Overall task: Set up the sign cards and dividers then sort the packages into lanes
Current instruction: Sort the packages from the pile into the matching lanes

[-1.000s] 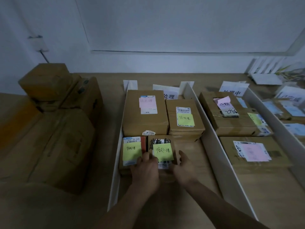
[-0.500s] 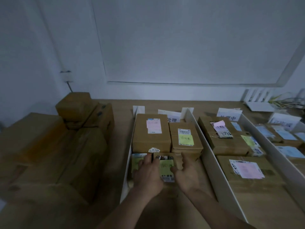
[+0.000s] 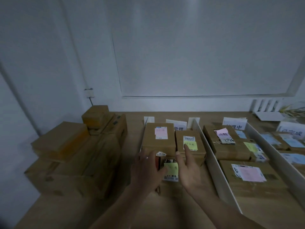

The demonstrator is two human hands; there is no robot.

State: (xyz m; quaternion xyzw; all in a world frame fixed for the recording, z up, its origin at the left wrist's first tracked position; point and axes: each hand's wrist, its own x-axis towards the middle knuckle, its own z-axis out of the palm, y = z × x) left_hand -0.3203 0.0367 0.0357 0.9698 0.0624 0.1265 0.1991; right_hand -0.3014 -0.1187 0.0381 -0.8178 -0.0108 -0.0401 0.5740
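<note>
1. Wood-look tabletop (image 3: 165, 214) fills the bottom of the frame, and both forearms come in from the bottom centre.
2. The left hand (image 3: 146, 172) and right hand (image 3: 188, 172) are both open, fingers spread, gripping nothing. They flank a small package (image 3: 171, 171) low centre, in the leftmost lane. Can't tell if they actually touch it.
3. That package has a yellow-green sticky note with blurry handwriting. A white tag (image 3: 160, 154) just behind it reads "6166".
4. Next back are two brown boxes side by side: a pink-note box (image 3: 158, 142) and a yellow-note box (image 3: 191, 151).
5. A white divider (image 3: 212, 161) splits this lane from the middle one, where a pink-label package (image 3: 247, 175) lies.
6. Sign cards at the far end read "处理" (image 3: 177, 127) (partly hidden), "处理中" (image 3: 234, 123) and "已完成" (image 3: 291, 129).
7. Plain stacked cartons (image 3: 79, 151) sit at left centre, with a white wall behind and a wall switch (image 3: 89, 93).
</note>
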